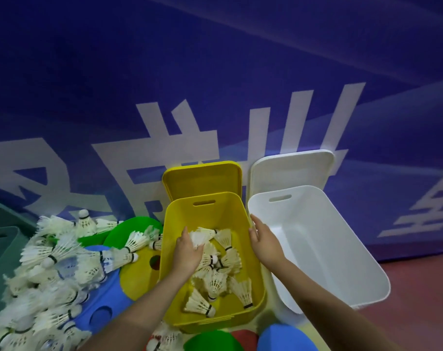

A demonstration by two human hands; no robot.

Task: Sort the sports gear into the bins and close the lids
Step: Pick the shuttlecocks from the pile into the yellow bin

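The left hand (187, 252) is reaching into the yellow bin (256, 279), fingers closing around a white shuttlecock (201, 235) above others lying inside. The right hand (263, 240) is resting open on the rim between it and the empty white bin (342, 239). A shuttlecock pile (53, 269) is crowding the left side over coloured discs (129, 230); both lids are leaning open against the blue wall (215, 72).

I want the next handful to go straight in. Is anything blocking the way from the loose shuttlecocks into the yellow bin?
Nothing visible does: the yellow bin is open-topped, its lid propped behind, beside the shuttlecock pile.
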